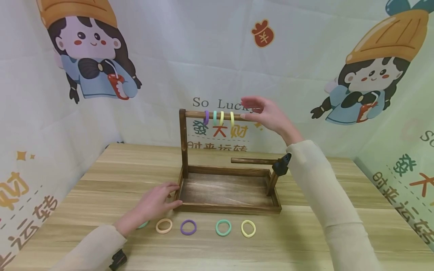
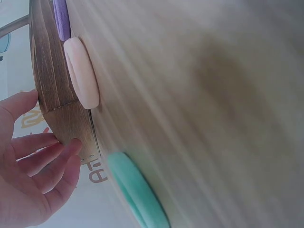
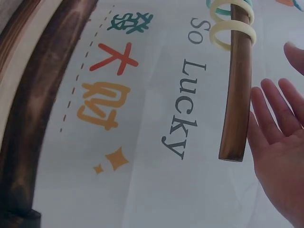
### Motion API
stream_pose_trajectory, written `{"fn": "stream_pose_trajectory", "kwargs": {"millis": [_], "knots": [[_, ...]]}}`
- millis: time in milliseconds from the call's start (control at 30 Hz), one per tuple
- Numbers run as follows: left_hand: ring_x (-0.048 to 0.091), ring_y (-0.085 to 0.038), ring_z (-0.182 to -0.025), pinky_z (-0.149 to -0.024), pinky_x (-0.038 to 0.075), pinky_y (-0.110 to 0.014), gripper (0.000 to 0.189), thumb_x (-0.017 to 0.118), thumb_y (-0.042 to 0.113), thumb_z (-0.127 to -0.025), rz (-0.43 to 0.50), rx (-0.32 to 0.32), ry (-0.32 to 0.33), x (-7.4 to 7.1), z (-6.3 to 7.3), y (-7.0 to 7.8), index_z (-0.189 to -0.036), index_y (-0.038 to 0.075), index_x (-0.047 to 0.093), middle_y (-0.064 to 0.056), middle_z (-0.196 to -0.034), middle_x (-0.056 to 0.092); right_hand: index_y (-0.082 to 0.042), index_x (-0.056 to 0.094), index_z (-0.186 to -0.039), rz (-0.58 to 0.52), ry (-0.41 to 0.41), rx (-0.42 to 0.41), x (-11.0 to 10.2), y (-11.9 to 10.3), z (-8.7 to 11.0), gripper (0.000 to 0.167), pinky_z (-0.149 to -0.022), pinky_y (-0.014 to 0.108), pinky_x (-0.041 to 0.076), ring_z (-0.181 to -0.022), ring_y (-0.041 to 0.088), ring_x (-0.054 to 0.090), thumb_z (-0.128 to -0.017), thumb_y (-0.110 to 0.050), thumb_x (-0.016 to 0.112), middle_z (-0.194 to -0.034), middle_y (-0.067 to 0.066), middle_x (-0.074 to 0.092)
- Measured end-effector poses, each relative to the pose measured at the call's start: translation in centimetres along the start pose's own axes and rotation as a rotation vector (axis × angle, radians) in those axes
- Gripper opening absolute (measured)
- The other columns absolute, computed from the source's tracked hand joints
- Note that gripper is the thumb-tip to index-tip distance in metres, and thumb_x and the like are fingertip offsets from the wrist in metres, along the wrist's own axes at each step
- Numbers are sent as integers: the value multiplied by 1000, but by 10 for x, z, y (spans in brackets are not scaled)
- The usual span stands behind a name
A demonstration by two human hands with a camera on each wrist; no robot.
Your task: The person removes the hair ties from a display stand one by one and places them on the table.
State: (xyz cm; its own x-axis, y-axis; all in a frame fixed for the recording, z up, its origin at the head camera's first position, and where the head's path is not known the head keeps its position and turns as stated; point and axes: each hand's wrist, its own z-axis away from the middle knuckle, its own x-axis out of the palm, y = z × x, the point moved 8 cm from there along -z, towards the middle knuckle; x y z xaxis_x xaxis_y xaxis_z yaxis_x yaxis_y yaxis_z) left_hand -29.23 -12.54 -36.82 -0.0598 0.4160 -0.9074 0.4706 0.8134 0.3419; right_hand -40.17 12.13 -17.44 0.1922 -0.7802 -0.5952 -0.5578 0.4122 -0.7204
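Note:
A dark wooden stand (image 1: 230,208) with a shallow tray base has an upper bar (image 1: 194,113) on a left post. From that bar hang a purple hair tie (image 1: 206,117), a mint green one and two pale yellow hair ties (image 1: 232,119). My right hand (image 1: 268,114) is beside the bar's free end, fingers extended and holding nothing; the right wrist view shows the palm next to the wood. My left hand (image 1: 154,201) touches the tray's left end, thumb at the front corner, fingers loosely bent against the end wall (image 2: 71,126).
In front of the stand lie a peach hair tie (image 1: 164,226), a purple one (image 1: 188,227), a green one (image 1: 223,228) and a yellow one (image 1: 248,229). Another green hair tie (image 2: 135,192) is partly hidden by my left wrist in the head view. A lower bar (image 1: 252,161) projects from the right post.

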Motion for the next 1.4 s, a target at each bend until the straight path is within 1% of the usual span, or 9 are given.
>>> {"fn": "stream_pose_trajectory", "kwargs": {"millis": [100, 233, 467, 633, 767, 933, 1000, 1167, 1400], "knots": [[59, -24, -81, -69, 50, -38, 50, 66, 28, -79, -1, -7, -8, 0, 0, 0, -114, -6, 54, -20, -116, 51, -5, 45, -127, 33, -51, 14, 5, -1, -7, 54, -94, 35, 34, -112, 19, 44, -80, -20, 66, -124, 11, 48], [59, -24, -81, -70, 50, -39, 51, 66, 29, -78, -4, -10, -10, 0, 0, 1, -114, -6, 54, -20, -116, 51, -7, 45, -127, 98, -115, 53, 13, 0, -13, 53, -91, 33, 37, -111, 19, 44, -80, -22, 65, -123, 9, 48], [59, -25, -81, -72, 49, -41, 50, 66, 28, -78, -7, -6, -4, -1, 1, 2, -113, -6, 54, -21, -116, 51, -3, 45, -125, 120, -197, 79, 25, 0, -21, 52, -90, 33, 39, -109, 20, 46, -79, -15, 66, -121, 10, 50], [60, -24, -80, -70, 50, -40, 51, 66, 28, -78, -2, -15, -7, 0, 1, 2, -114, -6, 54, -21, -116, 51, -1, 46, -124, 162, -219, 93, 29, 1, -23, 51, -89, 34, 38, -106, 22, 46, -78, -12, 66, -117, 11, 51], [60, -23, -80, -69, 50, -40, 50, 66, 28, -78, -8, -17, -2, 0, 0, 1, -114, -6, 55, -20, -116, 51, -1, 44, -125, 172, -246, 114, 33, 2, -24, 53, -89, 36, 39, -105, 24, 47, -78, -9, 66, -117, 12, 50], [60, -23, -79, -68, 50, -39, 50, 66, 28, -78, -9, -14, 4, -1, 0, 2, -113, -6, 55, -19, -116, 52, -2, 44, -125, 182, -271, 115, 38, 4, -25, 53, -88, 36, 41, -105, 24, 48, -78, -6, 66, -117, 12, 50], [60, -23, -79, -67, 50, -38, 49, 66, 27, -78, -5, -12, 6, -2, 1, 2, -113, -6, 55, -19, -116, 52, -3, 44, -125, 189, -269, 113, 39, 4, -25, 52, -88, 36, 41, -106, 25, 48, -77, -5, 66, -118, 11, 50], [60, -23, -79, -66, 50, -38, 49, 66, 27, -78, -1, -18, 0, -2, 1, 2, -113, -6, 55, -19, -116, 52, -6, 45, -125, 253, -261, 100, 39, 3, -25, 53, -88, 36, 40, -106, 24, 48, -77, -10, 67, -119, 10, 50], [60, -24, -80, -68, 49, -39, 49, 66, 28, -79, -5, -16, 3, -1, 0, 2, -114, -5, 55, -19, -116, 51, -4, 45, -125, 295, -248, 81, 41, 3, -24, 55, -88, 36, 40, -105, 24, 48, -77, -14, 68, -116, 10, 51]]}}
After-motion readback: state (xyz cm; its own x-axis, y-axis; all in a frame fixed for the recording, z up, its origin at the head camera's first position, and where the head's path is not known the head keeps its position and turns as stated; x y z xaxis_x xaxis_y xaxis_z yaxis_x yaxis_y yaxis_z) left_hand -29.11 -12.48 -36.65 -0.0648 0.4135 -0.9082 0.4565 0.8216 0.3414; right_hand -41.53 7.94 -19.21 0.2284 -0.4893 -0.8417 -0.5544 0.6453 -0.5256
